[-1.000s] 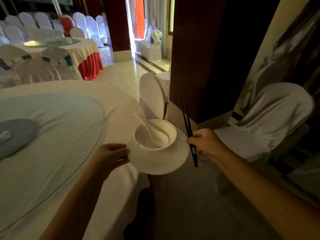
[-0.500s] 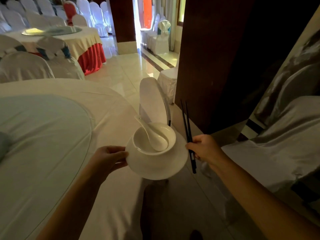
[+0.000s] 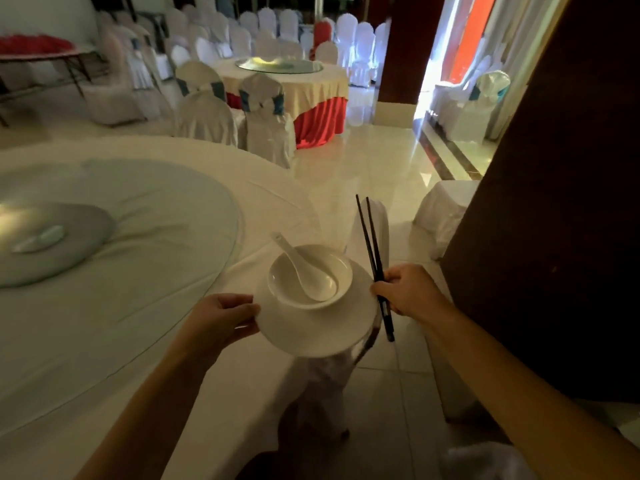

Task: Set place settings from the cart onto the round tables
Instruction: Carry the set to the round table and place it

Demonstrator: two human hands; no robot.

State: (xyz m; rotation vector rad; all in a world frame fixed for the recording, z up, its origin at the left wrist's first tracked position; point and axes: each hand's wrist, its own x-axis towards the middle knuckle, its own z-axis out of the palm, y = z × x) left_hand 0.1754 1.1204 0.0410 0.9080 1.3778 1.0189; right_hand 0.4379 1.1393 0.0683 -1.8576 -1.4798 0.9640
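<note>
My left hand (image 3: 221, 318) grips the left rim of a white plate (image 3: 311, 332), held in the air just past the edge of the round table (image 3: 145, 327). A white bowl (image 3: 341, 271) stands on the plate with a white soup spoon (image 3: 304, 268) lying in it. My right hand (image 3: 408, 289) holds a pair of black chopsticks (image 3: 372, 251) by their lower part, tips pointing up, right beside the plate's right rim. The table has a white cloth and a glass turntable (image 3: 114, 244).
A grey disc (image 3: 45, 244) lies on the turntable. A covered chair (image 3: 372, 233) stands behind the plate, another (image 3: 440, 216) by the dark pillar (image 3: 561, 202) on the right. Farther off stands a table with a red skirt (image 3: 311, 98) among several white chairs.
The view has swung left, bringing more of the table and the far room into sight. Both hands still carry the plate and chopsticks, now a little nearer the table edge.
</note>
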